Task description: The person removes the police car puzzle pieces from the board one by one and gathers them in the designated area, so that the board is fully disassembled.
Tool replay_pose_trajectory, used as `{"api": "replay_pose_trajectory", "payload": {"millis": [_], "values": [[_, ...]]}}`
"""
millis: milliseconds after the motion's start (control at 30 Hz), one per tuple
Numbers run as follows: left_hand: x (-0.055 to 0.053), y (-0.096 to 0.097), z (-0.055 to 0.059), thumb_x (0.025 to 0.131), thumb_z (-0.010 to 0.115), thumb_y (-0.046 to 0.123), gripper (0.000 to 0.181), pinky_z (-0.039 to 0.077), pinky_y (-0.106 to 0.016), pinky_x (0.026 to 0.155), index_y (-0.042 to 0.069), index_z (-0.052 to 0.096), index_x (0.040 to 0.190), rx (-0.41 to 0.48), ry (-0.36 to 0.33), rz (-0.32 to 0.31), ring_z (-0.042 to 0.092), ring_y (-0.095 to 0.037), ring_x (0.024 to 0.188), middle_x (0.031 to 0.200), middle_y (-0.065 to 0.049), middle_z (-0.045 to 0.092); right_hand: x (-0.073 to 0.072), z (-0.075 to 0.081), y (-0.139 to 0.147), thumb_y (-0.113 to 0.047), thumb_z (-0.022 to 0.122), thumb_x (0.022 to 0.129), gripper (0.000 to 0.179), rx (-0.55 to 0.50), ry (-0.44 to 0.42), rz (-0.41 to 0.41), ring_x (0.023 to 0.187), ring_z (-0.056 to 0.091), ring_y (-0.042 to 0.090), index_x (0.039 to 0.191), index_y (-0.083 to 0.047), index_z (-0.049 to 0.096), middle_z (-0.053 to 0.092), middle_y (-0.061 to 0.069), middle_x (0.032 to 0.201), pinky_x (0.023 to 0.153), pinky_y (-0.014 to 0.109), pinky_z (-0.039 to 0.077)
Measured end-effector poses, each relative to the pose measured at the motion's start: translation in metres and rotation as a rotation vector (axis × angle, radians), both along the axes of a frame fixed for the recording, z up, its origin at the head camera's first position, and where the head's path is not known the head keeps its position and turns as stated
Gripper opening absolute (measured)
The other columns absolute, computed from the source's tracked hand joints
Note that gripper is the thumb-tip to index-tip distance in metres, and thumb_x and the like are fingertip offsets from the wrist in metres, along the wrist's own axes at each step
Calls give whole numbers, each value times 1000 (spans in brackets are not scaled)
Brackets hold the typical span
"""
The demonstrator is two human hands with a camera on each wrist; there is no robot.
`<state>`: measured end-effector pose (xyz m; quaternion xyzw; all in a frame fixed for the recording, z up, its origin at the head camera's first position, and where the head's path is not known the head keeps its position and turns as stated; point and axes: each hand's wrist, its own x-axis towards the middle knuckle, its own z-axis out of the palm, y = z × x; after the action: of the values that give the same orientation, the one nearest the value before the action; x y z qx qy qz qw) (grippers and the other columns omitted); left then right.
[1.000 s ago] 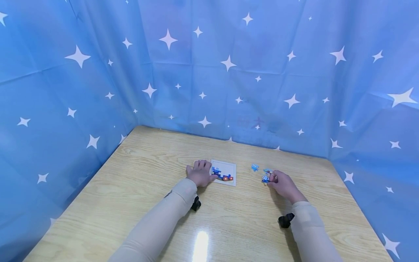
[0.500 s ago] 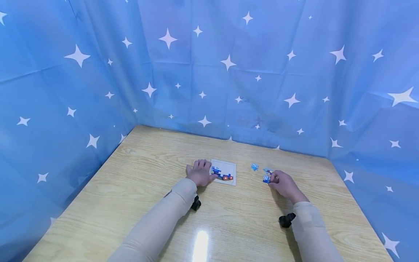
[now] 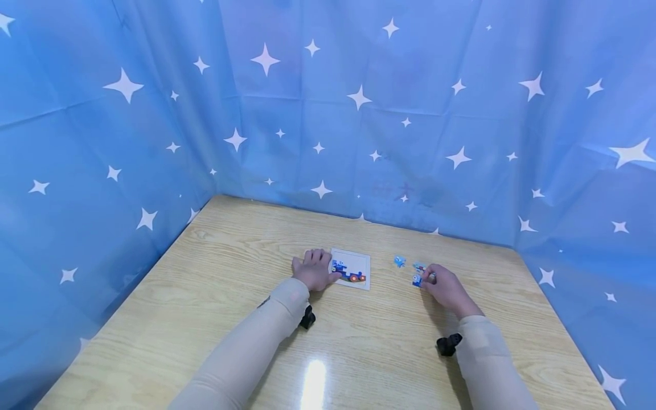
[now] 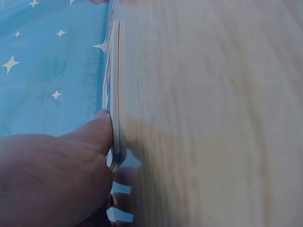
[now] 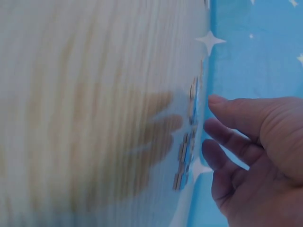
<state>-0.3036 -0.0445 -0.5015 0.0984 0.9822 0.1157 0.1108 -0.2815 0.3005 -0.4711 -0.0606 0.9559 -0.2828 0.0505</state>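
In the head view, a white-edged jigsaw board (image 3: 359, 263) lies on the table, its lower part filled with a blue and orange vehicle picture. My left hand (image 3: 312, 272) rests at its left side, fingers spread on the tabletop and thumb (image 4: 97, 132) over the board's edge near a corner. Further right, my right hand (image 3: 445, 287) is just over a blue jigsaw piece (image 3: 417, 280). The right wrist view has its thumb and fingers bent and apart, nothing between them, beside flat jigsaw pieces (image 5: 184, 161). Whether a fingertip touches one is unclear.
Another blue piece (image 3: 400, 261) lies between the board and the right hand, and one more piece (image 3: 419, 266) sits just beyond the fingers. Light glares off the wooden table (image 3: 287, 364) near its front. A blue star-printed curtain (image 3: 338, 154) encloses the back and sides.
Under the right fingers, the blue piece has shifted slightly to the right and seems turned. The right hand has moved very little; the left hand and the board stay in place.
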Motion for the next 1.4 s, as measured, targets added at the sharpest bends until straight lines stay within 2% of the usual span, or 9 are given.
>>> {"api": "replay_pose_trajectory", "payload": {"millis": [167, 400, 667, 933, 1200, 1400], "values": [[1, 1, 1, 101, 38, 66, 72, 24, -65, 109, 27, 28, 161, -1, -5, 0, 22, -28, 147, 165, -5, 21, -2, 0, -13, -7, 64, 99, 13, -45, 12, 26, 75, 49, 22, 107, -1, 54, 56, 10, 89, 64, 36, 43], [0, 1, 1, 101, 38, 67, 72, 23, -65, 110, 28, 29, 161, 5, -3, 2, 21, -28, 148, 165, -5, 21, -11, -3, -38, -6, 64, 100, 21, -79, 23, 72, 91, 58, 26, 119, -1, 55, 62, 14, 110, 72, 37, 48], [0, 0, 0, 100, 39, 68, 73, 22, -66, 110, 28, 28, 161, -3, 2, 7, 20, -29, 149, 165, -5, 22, -17, -2, -74, -7, 66, 99, 37, -105, 39, 140, 94, 62, 25, 134, 3, 59, 65, 15, 116, 75, 37, 52], [1, 2, 1, 100, 39, 68, 74, 22, -66, 111, 27, 28, 162, -6, -6, 17, 20, -29, 149, 165, -5, 21, -20, -3, -106, -6, 65, 99, 37, -58, 54, 242, 101, 64, 28, 135, 4, 61, 65, 15, 117, 84, 44, 54], [12, 2, 18, 102, 43, 63, 70, 27, -64, 110, 24, 34, 159, -18, 22, 16, 27, -28, 146, 162, -6, 28, -29, -4, -131, -9, 65, 99, 34, -56, 46, 283, 93, 60, 22, 132, 1, 65, 65, 14, 117, 80, 41, 52], [9, 3, 12, 102, 41, 64, 71, 26, -64, 110, 25, 32, 160, -28, 9, 15, 25, -28, 146, 163, -6, 26, -33, -4, -148, -8, 65, 100, 37, -44, -10, 277, 96, 60, 23, 135, 1, 63, 63, 14, 118, 84, 41, 53]]}}
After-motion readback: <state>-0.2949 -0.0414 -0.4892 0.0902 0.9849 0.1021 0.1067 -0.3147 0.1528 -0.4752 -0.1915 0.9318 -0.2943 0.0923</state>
